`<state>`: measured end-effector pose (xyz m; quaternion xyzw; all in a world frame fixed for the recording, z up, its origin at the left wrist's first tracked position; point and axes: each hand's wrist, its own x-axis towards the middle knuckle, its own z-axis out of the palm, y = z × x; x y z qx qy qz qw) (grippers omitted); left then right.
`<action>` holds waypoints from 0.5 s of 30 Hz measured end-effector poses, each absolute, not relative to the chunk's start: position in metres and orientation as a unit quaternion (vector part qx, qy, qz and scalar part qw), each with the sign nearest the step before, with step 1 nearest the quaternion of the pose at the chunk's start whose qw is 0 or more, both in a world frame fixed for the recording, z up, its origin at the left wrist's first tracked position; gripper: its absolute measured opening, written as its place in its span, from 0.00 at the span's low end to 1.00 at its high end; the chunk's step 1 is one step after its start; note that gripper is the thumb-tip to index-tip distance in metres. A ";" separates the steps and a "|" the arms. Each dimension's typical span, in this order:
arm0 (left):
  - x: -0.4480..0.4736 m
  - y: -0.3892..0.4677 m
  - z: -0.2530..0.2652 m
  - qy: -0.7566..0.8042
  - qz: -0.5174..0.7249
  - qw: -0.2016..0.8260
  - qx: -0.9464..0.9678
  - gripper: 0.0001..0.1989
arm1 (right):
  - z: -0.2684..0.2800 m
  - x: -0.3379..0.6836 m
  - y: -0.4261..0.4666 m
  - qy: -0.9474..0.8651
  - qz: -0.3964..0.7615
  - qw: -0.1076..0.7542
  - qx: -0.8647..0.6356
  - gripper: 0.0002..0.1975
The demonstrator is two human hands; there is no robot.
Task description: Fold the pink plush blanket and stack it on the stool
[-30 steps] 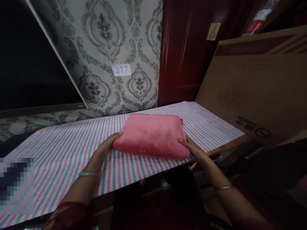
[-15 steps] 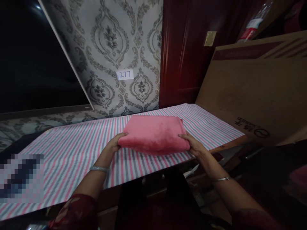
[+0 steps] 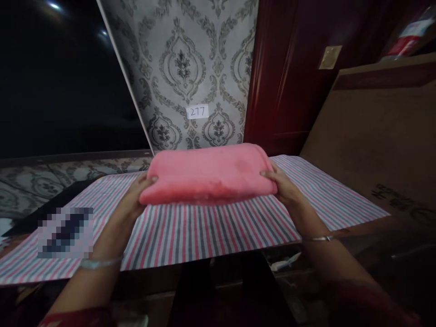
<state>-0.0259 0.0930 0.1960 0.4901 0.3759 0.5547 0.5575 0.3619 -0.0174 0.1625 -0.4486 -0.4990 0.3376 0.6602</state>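
Between my two hands is a folded pink plush cloth, a soft bundle with rounded folds. My left hand grips its left end, thumb on top and fingers underneath, mostly hidden. At the right end my right hand pinches it the same way, its thumb lying over the folded edge. The bundle appears lifted above a striped tablecloth in pink, grey and white. A bracelet circles each wrist.
A dark screen stands at the left behind the table. A cardboard box rises on the right, with a bottle above it. A blurred-out dark patch lies on the tablecloth's left side. A paper label is on the wall.
Both hands have raised the pink cloth and brought it closer, and its left end has moved further left. The camera view has shifted left.
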 end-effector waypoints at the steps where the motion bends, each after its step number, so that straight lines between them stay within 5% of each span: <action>1: -0.033 0.081 0.180 0.402 0.531 0.554 0.500 0.24 | 0.144 0.359 -0.023 -0.486 0.366 0.649 -0.457 0.37; 7: -0.066 0.045 0.087 0.530 0.344 0.622 0.462 0.36 | 0.046 0.350 -0.043 -0.356 0.545 0.541 -0.533 0.40; 12: -0.079 0.071 0.091 0.616 0.327 0.537 0.474 0.43 | 0.046 0.362 -0.033 -0.413 0.513 0.536 -0.527 0.34; 15: -0.070 0.100 0.102 0.604 0.317 0.531 0.502 0.38 | 0.052 0.376 -0.008 -0.432 0.445 0.536 -0.573 0.28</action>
